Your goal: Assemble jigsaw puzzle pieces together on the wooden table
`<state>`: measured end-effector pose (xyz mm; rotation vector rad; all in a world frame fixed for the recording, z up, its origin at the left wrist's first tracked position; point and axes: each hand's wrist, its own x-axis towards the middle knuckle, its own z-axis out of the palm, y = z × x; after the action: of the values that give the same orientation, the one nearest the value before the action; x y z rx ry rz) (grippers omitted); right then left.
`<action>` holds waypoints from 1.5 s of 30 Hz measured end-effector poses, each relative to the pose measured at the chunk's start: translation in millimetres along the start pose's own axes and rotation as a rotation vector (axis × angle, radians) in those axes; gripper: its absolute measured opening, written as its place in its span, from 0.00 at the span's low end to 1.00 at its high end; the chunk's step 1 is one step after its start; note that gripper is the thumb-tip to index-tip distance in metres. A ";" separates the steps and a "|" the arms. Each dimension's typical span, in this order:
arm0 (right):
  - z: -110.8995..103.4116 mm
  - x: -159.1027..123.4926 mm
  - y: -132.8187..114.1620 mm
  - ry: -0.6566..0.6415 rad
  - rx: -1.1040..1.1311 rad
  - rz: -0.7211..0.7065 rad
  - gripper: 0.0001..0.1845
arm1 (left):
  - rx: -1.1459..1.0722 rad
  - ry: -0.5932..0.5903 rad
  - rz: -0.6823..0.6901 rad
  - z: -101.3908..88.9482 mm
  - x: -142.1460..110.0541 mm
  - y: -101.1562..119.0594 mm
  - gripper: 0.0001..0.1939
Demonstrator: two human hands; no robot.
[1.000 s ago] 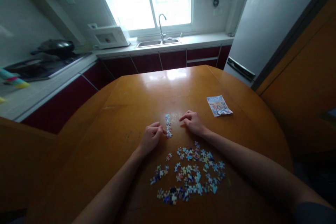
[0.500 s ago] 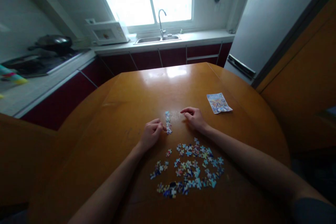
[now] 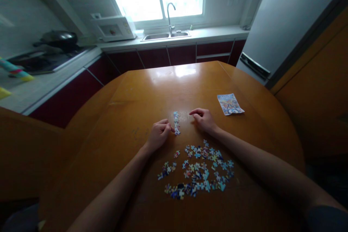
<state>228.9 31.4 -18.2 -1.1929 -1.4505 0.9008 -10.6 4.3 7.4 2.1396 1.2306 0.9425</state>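
A short column of joined jigsaw pieces (image 3: 176, 123) lies on the round wooden table (image 3: 141, 94). My left hand (image 3: 158, 136) rests curled just left of the column, its fingertips touching the lower end. My right hand (image 3: 204, 119) lies to the right of the column with fingers loosely curled and nothing seen in them. Several loose coloured pieces (image 3: 197, 172) are spread between my forearms, nearer to me.
A small printed picture card (image 3: 230, 103) lies on the table at the right. Beyond the table are a kitchen counter with a sink and tap (image 3: 166, 35), a microwave (image 3: 114, 30), a wok on the hob (image 3: 58, 39) and a grey fridge (image 3: 280, 25).
The view has tilted up slightly, so everything sits a little higher in the picture. Both hands stay beside the joined column with hardly any motion.
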 end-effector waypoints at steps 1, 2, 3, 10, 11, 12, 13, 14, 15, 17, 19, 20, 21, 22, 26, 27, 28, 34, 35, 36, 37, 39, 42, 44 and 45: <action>-0.3 0.0 -0.2 -0.002 -0.001 0.001 0.13 | 0.001 -0.002 -0.002 0.2 -0.1 0.0 0.24; -0.5 -0.1 -0.3 -0.003 -0.001 0.003 0.13 | -0.001 -0.003 -0.003 0.4 -0.2 -0.1 0.24; -0.8 -0.2 -0.4 -0.005 -0.001 0.004 0.13 | -0.005 -0.002 -0.004 0.7 -0.3 -0.2 0.23; -1.1 -1.1 -1.4 -0.007 -0.010 0.004 0.14 | -0.024 0.005 0.002 2.3 -1.0 -1.3 0.24; -1.0 -1.2 -1.8 -0.006 -0.011 0.008 0.14 | -0.021 0.001 0.001 2.3 -1.0 -1.4 0.24; -0.9 -1.3 -2.2 -0.003 -0.013 0.011 0.14 | -0.018 -0.001 -0.002 2.3 -1.0 -1.4 0.24; -0.8 -1.4 -2.5 -0.001 -0.013 0.012 0.14 | -0.016 -0.002 -0.005 2.2 -1.1 -1.5 0.24; -0.7 -1.5 -2.8 0.001 -0.013 0.010 0.14 | -0.014 -0.002 -0.007 2.2 -1.1 -1.6 0.24; -0.7 -1.5 -2.8 0.002 -0.013 0.008 0.14 | -0.014 0.000 -0.007 2.1 -1.2 -1.7 0.24; -0.7 -1.4 -2.6 0.000 -0.011 0.009 0.14 | -0.014 0.002 -0.004 2.1 -1.5 -2.0 0.24; -0.7 -1.3 -2.2 -0.005 -0.007 0.014 0.14 | -0.017 0.001 0.005 2.1 -1.7 -2.0 0.24; -0.7 -1.2 -2.1 -0.006 -0.005 0.017 0.14 | -0.018 0.001 0.009 2.1 -1.7 -2.0 0.23; -0.7 -1.2 -2.0 -0.007 -0.003 0.019 0.14 | -0.020 0.001 0.011 2.1 -1.7 -1.8 0.23; -0.7 -1.2 -2.0 -0.007 -0.002 0.020 0.14 | -0.021 0.002 0.013 2.1 -1.7 -1.5 0.23; -0.7 -1.1 -1.9 -0.006 -0.007 0.017 0.14 | -0.031 0.002 0.022 1.8 -1.2 -0.3 0.23; -0.7 -1.1 -1.9 -0.007 -0.008 0.017 0.14 | -0.033 0.000 0.024 1.8 -1.2 -0.2 0.23; -0.7 -1.0 -1.8 -0.009 -0.009 0.017 0.14 | -0.035 0.001 0.026 1.8 -1.2 -0.2 0.23; -1.3 -0.8 -2.6 -0.014 -0.012 0.028 0.14 | -0.028 0.000 0.020 1.4 -1.6 -1.1 0.23; -1.5 -0.7 -2.8 -0.016 -0.011 0.032 0.14 | -0.028 -0.001 0.017 1.3 -1.6 -1.2 0.23; -1.6 -0.6 -3.0 -0.018 -0.008 0.036 0.14 | -0.028 0.000 0.016 1.3 -1.6 -1.2 0.23; -1.7 -0.5 -3.2 -0.020 -0.004 0.041 0.15 | -0.027 0.003 0.016 1.3 -1.5 -1.4 0.23; -1.9 -0.4 -3.5 -0.023 0.004 0.046 0.15 | -0.023 0.007 0.018 1.5 -1.4 -2.0 0.24; -1.7 -0.4 -4.0 -0.018 0.006 0.040 0.15 | -0.016 0.009 0.019 2.1 -1.2 -3.3 0.24; -1.6 -0.5 -4.4 -0.011 0.003 0.039 0.15 | -0.021 0.008 0.020 2.3 -1.1 -3.8 0.24; -1.6 -0.5 -4.4 -0.008 0.002 0.041 0.15 | -0.026 0.011 0.022 2.4 -1.1 -3.9 0.24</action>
<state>229.5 29.8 -13.8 -1.2223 -1.4360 0.9359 -11.3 5.0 2.7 2.1344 1.1957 0.9754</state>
